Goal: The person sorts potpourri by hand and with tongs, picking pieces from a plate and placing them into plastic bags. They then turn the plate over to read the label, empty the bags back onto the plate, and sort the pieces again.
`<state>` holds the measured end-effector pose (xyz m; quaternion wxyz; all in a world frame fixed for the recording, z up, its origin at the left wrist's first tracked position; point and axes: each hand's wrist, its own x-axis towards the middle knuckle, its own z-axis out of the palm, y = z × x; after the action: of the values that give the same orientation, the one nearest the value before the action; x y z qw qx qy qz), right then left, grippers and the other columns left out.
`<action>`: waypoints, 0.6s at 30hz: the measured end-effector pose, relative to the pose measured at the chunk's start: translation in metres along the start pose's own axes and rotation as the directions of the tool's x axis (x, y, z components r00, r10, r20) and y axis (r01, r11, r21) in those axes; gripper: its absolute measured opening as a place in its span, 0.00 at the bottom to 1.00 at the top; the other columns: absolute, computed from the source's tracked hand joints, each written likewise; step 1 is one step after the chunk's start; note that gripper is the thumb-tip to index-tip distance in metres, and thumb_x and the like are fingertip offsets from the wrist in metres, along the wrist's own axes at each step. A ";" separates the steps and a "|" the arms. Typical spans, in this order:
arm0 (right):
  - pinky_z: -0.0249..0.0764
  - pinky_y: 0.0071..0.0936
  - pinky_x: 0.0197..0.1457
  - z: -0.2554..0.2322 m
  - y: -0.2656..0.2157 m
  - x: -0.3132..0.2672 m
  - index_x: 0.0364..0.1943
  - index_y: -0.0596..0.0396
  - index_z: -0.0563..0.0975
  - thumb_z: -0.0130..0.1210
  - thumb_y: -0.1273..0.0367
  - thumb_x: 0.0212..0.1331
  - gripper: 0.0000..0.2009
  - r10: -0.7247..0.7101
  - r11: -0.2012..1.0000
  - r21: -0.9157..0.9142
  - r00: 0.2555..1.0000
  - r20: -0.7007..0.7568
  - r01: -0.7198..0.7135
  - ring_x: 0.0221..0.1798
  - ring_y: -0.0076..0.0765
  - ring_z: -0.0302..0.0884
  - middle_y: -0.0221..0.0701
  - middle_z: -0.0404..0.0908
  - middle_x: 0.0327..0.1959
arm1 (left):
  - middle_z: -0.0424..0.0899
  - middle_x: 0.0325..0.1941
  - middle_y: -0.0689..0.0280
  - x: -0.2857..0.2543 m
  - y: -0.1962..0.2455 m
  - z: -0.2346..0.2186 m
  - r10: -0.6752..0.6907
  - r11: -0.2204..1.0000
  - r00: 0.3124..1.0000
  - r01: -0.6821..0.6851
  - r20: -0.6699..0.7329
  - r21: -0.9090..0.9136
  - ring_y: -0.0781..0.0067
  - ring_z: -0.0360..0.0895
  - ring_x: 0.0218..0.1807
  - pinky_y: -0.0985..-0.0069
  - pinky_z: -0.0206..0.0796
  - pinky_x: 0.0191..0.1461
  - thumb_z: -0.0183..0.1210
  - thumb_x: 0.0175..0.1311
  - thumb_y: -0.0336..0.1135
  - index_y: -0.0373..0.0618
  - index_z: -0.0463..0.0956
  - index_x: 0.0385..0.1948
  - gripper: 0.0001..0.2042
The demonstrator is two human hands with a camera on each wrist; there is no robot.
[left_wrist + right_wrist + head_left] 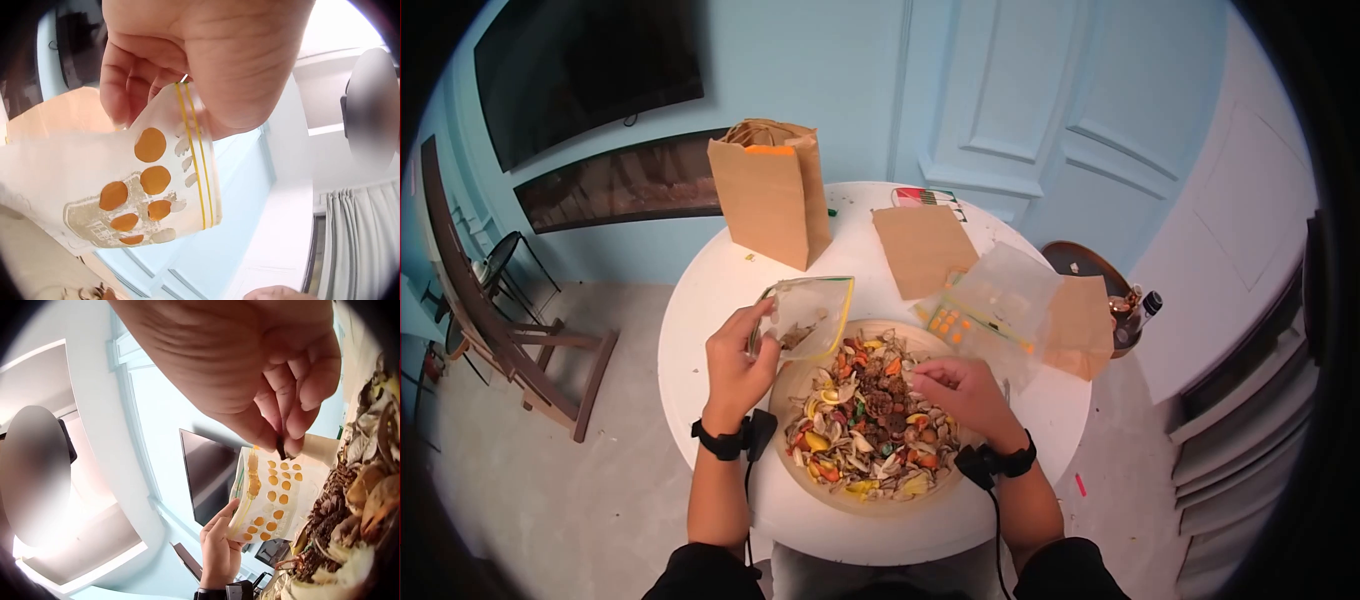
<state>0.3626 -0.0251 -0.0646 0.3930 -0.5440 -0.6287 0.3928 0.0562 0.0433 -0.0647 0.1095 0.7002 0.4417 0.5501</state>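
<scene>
My left hand (740, 365) grips a clear zip bag (825, 300) by its open end, over the left back of a round tray (870, 508). Orange dots and a yellow zip line mark the bag in the left wrist view, and some dried bits show inside it from above. Heaped on the tray is a dried potpourri mix (870, 440) of pale petals, yellow and orange pieces and brown pine cones. Above its right side, my right hand (968, 395) pinches a small dark dried piece (280, 449) between thumb and fingertips.
A brown paper bag (765, 200) stands upright at the table's back left. Flat brown paper (925, 245) lies behind the tray, and another zip bag (1005, 285) overlaps brown paper (1085, 325) at the right. Beyond the table edge sits a dark round tray (1090, 260) with a bottle (1142, 310).
</scene>
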 end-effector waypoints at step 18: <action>0.77 0.27 0.34 0.070 -0.122 -0.002 0.47 0.62 0.83 0.63 0.64 0.64 0.15 -0.467 0.876 -0.098 0.881 0.075 0.472 0.28 0.31 0.84 0.42 0.88 0.35 | 0.85 0.42 0.54 -0.067 0.114 -0.083 -0.005 0.920 0.996 0.039 -0.088 0.389 0.61 0.82 0.27 0.71 0.74 0.31 0.58 0.56 0.24 0.37 0.80 0.53 0.19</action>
<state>0.2527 -0.0439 0.0207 0.4296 -0.3868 -0.7725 0.2628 0.0405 -0.1010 -0.0061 -0.0450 0.6789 0.5547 0.4790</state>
